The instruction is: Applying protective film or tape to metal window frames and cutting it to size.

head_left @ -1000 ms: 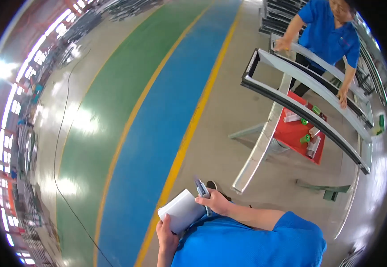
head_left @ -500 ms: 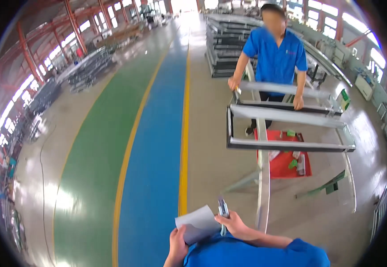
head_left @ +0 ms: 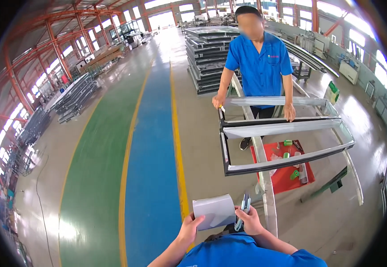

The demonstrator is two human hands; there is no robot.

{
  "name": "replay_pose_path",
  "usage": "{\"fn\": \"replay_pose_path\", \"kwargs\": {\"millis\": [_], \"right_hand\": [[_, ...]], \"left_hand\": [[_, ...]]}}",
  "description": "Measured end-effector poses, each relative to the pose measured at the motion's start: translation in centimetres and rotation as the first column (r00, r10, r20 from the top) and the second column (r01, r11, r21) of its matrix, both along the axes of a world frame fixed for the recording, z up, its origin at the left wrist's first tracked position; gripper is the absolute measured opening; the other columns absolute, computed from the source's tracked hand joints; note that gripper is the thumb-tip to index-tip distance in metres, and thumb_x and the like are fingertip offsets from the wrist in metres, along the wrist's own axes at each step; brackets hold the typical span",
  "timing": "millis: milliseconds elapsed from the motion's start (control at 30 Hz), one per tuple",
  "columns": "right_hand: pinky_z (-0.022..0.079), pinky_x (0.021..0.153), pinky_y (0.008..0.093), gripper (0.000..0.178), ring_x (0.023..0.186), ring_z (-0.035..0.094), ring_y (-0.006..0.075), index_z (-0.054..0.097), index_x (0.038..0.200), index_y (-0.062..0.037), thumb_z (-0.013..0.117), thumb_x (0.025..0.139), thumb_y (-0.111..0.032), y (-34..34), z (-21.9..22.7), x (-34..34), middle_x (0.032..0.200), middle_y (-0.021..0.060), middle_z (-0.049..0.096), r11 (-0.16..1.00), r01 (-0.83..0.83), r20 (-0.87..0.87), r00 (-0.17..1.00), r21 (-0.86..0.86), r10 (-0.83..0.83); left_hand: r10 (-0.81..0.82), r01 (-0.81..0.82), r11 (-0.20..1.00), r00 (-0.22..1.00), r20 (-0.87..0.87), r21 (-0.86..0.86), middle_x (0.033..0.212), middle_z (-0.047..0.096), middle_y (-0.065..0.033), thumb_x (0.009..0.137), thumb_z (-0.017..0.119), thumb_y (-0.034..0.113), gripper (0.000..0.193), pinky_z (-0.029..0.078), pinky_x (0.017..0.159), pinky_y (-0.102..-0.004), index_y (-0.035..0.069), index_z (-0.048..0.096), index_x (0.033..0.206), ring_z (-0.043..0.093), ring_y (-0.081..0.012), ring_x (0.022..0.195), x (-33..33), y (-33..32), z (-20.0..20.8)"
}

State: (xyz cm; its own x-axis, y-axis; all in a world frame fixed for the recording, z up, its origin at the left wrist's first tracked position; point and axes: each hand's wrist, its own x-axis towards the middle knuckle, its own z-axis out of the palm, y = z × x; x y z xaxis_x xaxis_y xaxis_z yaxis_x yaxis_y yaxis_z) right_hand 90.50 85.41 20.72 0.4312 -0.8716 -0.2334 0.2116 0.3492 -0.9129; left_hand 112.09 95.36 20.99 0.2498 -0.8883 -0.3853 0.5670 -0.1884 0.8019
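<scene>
My left hand [head_left: 191, 228] grips the left edge of some white paper [head_left: 214, 212], its thumb on top. The paper bows slightly in front of my blue shirt. A slim silver-and-blue hand tool [head_left: 245, 203] stands upright in my right hand [head_left: 250, 220]; its exact kind I cannot make out, and it may be two pieces side by side. My right fingers also touch the paper's right edge. Across from me, a co-worker in a blue shirt [head_left: 263, 62] rests both hands on a black-and-silver rectangular frame [head_left: 287, 165], one of two frames side by side on metal rails.
Under the frames, a red sheet [head_left: 287, 184] on the floor holds several green and white rolls. A pale rail [head_left: 268, 200] runs close to my right. Stacked frames [head_left: 202, 66] stand behind the co-worker. Blue [head_left: 151, 178] and green floor lanes with yellow lines stretch away.
The view has tilted up and shifted right. My hands have brought the paper level between them, the right hand now at its edge. The co-worker has straightened up, hands still on the frame.
</scene>
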Motion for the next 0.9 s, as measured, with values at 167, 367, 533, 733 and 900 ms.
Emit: {"fn": "replay_pose_path", "kwargs": {"millis": [167, 367, 533, 733, 900], "right_hand": [[0.039, 0.068, 0.0235, 0.01, 0.075, 0.048, 0.0051, 0.06, 0.089, -0.0055, 0.066, 0.089, -0.013, -8.0, -0.4, 0.0, 0.087, -0.0012, 0.06, 0.998, 0.035, 0.068, 0.997, -0.047, -0.032], [0.036, 0.065, 0.0205, 0.015, 0.075, 0.046, 0.0035, 0.061, 0.099, -0.0037, 0.068, 0.089, -0.013, -16.4, 0.4, 0.2, 0.085, -0.0052, 0.056, 0.992, 0.084, 0.103, 0.992, -0.096, -0.074], [0.036, 0.066, 0.0202, 0.019, 0.075, 0.046, 0.003, 0.062, 0.103, -0.0032, 0.069, 0.088, -0.013, -23.0, -0.1, 2.1, 0.084, -0.006, 0.054, 0.973, 0.197, 0.106, 0.977, -0.118, -0.185], [0.035, 0.074, 0.0224, 0.013, 0.078, 0.044, 0.0047, 0.059, 0.091, -0.0057, 0.067, 0.089, -0.015, -30.2, 0.4, 4.9, 0.084, -0.0048, 0.053, 0.933, 0.293, 0.094, 0.956, -0.208, -0.279], [0.037, 0.076, 0.0222, 0.016, 0.08, 0.048, 0.0049, 0.062, 0.094, -0.0045, 0.066, 0.09, -0.019, -32.8, -0.8, 7.8, 0.087, -0.0039, 0.056, 0.91, 0.389, 0.005, 0.92, -0.141, -0.392]], "left_hand": [[-0.023, 0.025, 0.999, 0.998, 0.064, -0.031, 0.124, 0.06, -0.0159, 0.09, 0.06, 0.012, 0.044, 0.041, 0.101, -0.0366, -0.008, 0.049, 0.128, 0.056, -0.0236, 0.115, 0.4, -8.7, -0.1], [-0.032, 0.034, 0.997, 0.999, 0.03, -0.074, 0.121, 0.061, -0.0147, 0.088, 0.062, 0.011, 0.043, 0.043, 0.099, -0.0367, -0.006, 0.051, 0.126, 0.057, -0.0233, 0.112, 0.6, -18.0, 1.2], [-0.066, 0.065, 0.995, 0.998, -0.012, -0.075, 0.122, 0.06, -0.0158, 0.084, 0.061, 0.009, 0.047, 0.042, 0.101, -0.038, -0.006, 0.05, 0.128, 0.056, -0.0253, 0.115, 2.2, -26.7, 0.9], [-0.22, 0.215, 0.961, 0.975, -0.011, -0.175, 0.123, 0.059, -0.0148, 0.082, 0.058, 0.008, 0.051, 0.04, 0.102, -0.0363, -0.006, 0.048, 0.13, 0.055, -0.0235, 0.116, 5.2, -35.7, 0.0], [-0.311, 0.313, 0.947, 0.95, 0.041, -0.072, 0.123, 0.06, -0.0151, 0.082, 0.057, 0.008, 0.05, 0.039, 0.103, -0.0352, -0.006, 0.05, 0.129, 0.054, -0.022, 0.116, 8.7, -39.3, -1.4]]}}
